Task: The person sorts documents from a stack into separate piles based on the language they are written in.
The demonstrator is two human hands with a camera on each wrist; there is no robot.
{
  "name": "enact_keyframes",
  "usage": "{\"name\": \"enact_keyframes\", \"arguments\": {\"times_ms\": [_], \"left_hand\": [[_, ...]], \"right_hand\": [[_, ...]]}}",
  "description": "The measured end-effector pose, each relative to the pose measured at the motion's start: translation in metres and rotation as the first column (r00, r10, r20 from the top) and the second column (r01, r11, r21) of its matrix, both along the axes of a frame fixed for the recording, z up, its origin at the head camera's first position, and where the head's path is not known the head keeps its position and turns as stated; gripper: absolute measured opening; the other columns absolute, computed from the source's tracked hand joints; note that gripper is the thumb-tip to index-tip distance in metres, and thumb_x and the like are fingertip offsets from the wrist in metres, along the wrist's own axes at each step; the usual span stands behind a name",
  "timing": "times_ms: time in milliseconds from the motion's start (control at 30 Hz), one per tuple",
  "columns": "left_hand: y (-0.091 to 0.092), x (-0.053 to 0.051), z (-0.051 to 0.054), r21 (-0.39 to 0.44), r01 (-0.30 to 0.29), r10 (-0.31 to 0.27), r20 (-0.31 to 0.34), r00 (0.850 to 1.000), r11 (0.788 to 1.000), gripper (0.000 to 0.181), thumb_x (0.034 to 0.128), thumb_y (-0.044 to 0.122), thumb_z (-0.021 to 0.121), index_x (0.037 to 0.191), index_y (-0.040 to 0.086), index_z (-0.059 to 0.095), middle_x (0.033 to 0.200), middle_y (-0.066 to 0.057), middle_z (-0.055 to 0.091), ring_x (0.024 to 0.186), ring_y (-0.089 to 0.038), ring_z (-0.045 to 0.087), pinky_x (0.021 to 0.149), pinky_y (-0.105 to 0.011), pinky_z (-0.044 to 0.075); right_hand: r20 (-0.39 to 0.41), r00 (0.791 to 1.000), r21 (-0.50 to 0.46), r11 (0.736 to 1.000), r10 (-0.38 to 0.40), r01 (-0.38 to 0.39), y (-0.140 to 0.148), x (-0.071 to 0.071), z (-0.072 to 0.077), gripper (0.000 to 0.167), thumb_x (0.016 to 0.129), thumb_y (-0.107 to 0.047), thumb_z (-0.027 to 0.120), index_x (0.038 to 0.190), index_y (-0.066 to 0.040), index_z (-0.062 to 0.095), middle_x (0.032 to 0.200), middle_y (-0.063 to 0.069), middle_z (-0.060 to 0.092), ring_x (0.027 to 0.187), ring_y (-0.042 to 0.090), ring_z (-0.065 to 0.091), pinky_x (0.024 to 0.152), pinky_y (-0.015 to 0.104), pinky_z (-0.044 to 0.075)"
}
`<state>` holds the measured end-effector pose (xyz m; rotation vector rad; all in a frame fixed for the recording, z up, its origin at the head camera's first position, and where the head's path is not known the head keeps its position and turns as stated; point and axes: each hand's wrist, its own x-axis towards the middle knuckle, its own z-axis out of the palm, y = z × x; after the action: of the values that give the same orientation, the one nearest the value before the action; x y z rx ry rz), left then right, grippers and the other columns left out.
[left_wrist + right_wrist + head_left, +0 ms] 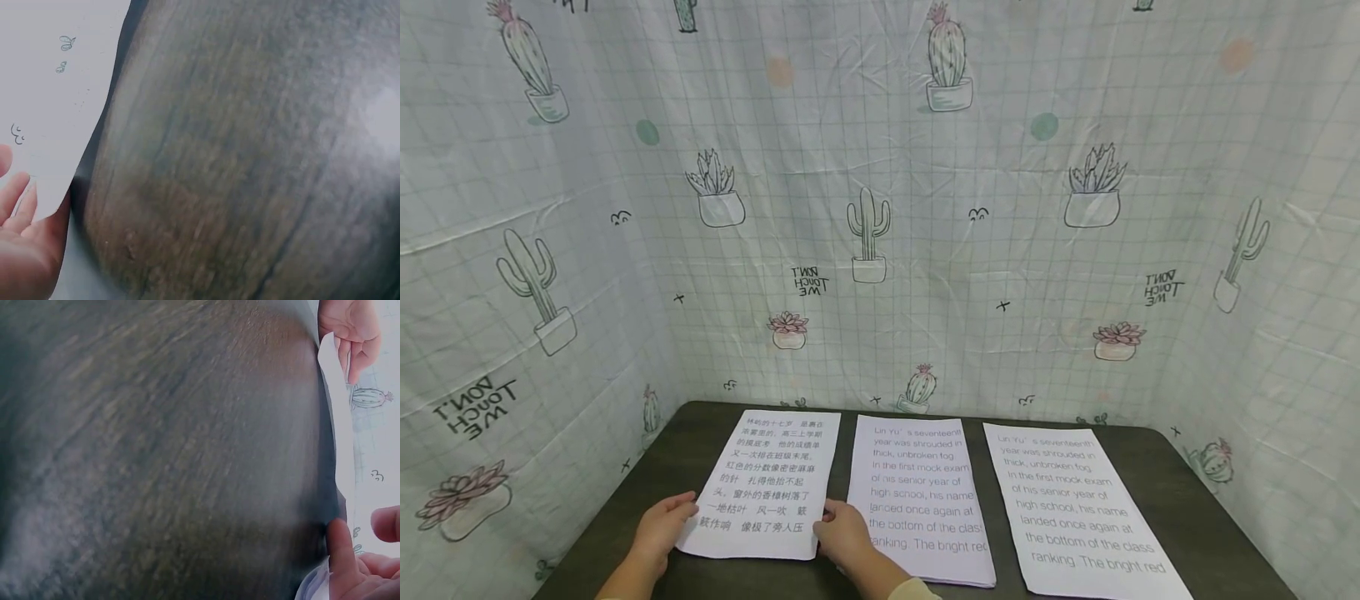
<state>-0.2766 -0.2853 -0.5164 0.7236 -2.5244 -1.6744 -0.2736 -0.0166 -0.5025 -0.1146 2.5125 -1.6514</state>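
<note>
In the head view a white sheet of paper printed with Chinese text [767, 483] lies at the left of the dark table, between the two hands. My left hand [658, 529] holds its left edge near the lower corner. The left wrist view shows that hand's fingers [15, 203] at the paper's corner. My right hand [850, 537] pinches the opposite edge low down, its thumb by the printed face. From the right wrist view the paper's near edge [337, 425] looks slightly bowed. Whether it is one sheet or several cannot be told.
Right of the hands lies a stack of English-text paper [917, 500], its left edge close to my right hand. Farther right is another English-text sheet [1067, 508]. The dark wooden table [647, 458] is bounded at the back and sides by a cactus-print curtain [1000, 250].
</note>
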Motion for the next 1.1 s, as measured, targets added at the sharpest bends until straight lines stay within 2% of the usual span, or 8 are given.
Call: {"name": "enact_keyframes", "arguments": {"times_ms": [167, 333, 533, 700, 833, 933, 967, 1100], "left_hand": [[-0.001, -0.001, 0.002, 0.018, -0.011, 0.011, -0.019, 1.0, 1.0, 0.053, 0.096, 0.013, 0.044, 0.141, -0.015, 0.037, 0.144, -0.037, 0.036, 0.131, -0.051, 0.038, 0.11, -0.06, 0.035], [-0.001, -0.001, 0.006, 0.043, -0.017, 0.019, -0.043, 0.999, 0.999, 0.054, 0.0948, 0.012, 0.044, 0.141, -0.015, 0.037, 0.143, -0.038, 0.036, 0.13, -0.051, 0.04, 0.108, -0.059, 0.038], [0.0, -0.001, 0.013, 0.046, 0.017, -0.014, -0.066, 0.998, 0.999, 0.054, 0.0953, 0.014, 0.044, 0.141, -0.014, 0.037, 0.143, -0.038, 0.037, 0.13, -0.051, 0.04, 0.109, -0.059, 0.038], [0.008, -0.003, 0.021, 0.059, 0.03, -0.026, -0.07, 0.997, 0.998, 0.054, 0.0956, 0.014, 0.046, 0.141, -0.014, 0.038, 0.143, -0.037, 0.038, 0.128, -0.049, 0.043, 0.105, -0.056, 0.042], [0.018, -0.005, 0.026, 0.07, 0.015, -0.01, -0.069, 0.998, 0.997, 0.054, 0.0948, 0.014, 0.05, 0.141, -0.011, 0.041, 0.143, -0.034, 0.043, 0.125, -0.044, 0.048, 0.093, -0.045, 0.052], [0.025, -0.007, 0.029, 0.073, 0.009, -0.005, -0.065, 0.998, 0.997, 0.053, 0.0943, 0.015, 0.052, 0.141, -0.009, 0.043, 0.142, -0.031, 0.046, 0.123, -0.041, 0.05, 0.086, -0.039, 0.055], [0.027, -0.007, 0.03, 0.08, 0.028, -0.022, -0.074, 0.997, 0.996, 0.053, 0.0948, 0.014, 0.052, 0.14, -0.011, 0.042, 0.141, -0.033, 0.045, 0.124, -0.043, 0.049, 0.091, -0.043, 0.054], [0.036, -0.008, 0.032, 0.075, 0.075, -0.066, -0.108, 0.992, 0.994, 0.051, 0.0954, 0.013, 0.051, 0.139, -0.012, 0.043, 0.141, -0.034, 0.046, 0.125, -0.045, 0.05, 0.095, -0.046, 0.053]], "right_hand": [[-0.007, 1.0, 0.011, 1.0, 0.005, -0.005, 0.001, 0.002, 0.005, 0.049, 0.081, 0.0, 0.059, 0.126, 0.017, 0.054, 0.088, 0.01, 0.06, 0.073, 0.017, 0.058, 0.057, 0.029, 0.056], [-0.043, 0.999, 0.069, 0.997, 0.017, -0.014, 0.003, 0.002, 0.01, 0.048, 0.08, -0.003, 0.061, 0.125, 0.012, 0.058, 0.087, 0.009, 0.059, 0.075, 0.02, 0.057, 0.06, 0.031, 0.05], [-0.034, 0.997, 0.102, 0.993, 0.07, -0.066, 0.011, -0.002, 0.018, 0.047, 0.086, -0.009, 0.061, 0.128, 0.011, 0.055, 0.107, 0.023, 0.066, 0.101, 0.038, 0.064, 0.082, 0.05, 0.055], [-0.023, 0.995, 0.074, 0.993, 0.098, -0.096, 0.022, -0.006, 0.023, 0.05, 0.088, -0.01, 0.06, 0.133, 0.01, 0.051, 0.115, 0.027, 0.064, 0.11, 0.045, 0.061, 0.085, 0.055, 0.055], [-0.025, 0.997, 0.061, 0.995, 0.08, -0.078, 0.032, -0.008, 0.025, 0.052, 0.087, -0.011, 0.06, 0.134, 0.008, 0.051, 0.116, 0.026, 0.063, 0.107, 0.043, 0.062, 0.082, 0.053, 0.056], [-0.025, 0.998, 0.043, 0.998, 0.052, -0.051, 0.039, -0.008, 0.025, 0.054, 0.085, -0.011, 0.06, 0.135, 0.007, 0.051, 0.114, 0.024, 0.064, 0.096, 0.035, 0.066, 0.076, 0.046, 0.058], [-0.021, 0.999, 0.03, 0.999, 0.043, -0.043, 0.041, -0.008, 0.026, 0.054, 0.085, -0.011, 0.06, 0.135, 0.007, 0.051, 0.113, 0.024, 0.064, 0.091, 0.032, 0.068, 0.074, 0.043, 0.058], [-0.022, 0.999, -0.003, 1.0, 0.028, -0.029, 0.049, -0.01, 0.026, 0.056, 0.085, -0.01, 0.061, 0.137, 0.007, 0.05, 0.113, 0.024, 0.064, 0.082, 0.024, 0.068, 0.069, 0.037, 0.058]]}}
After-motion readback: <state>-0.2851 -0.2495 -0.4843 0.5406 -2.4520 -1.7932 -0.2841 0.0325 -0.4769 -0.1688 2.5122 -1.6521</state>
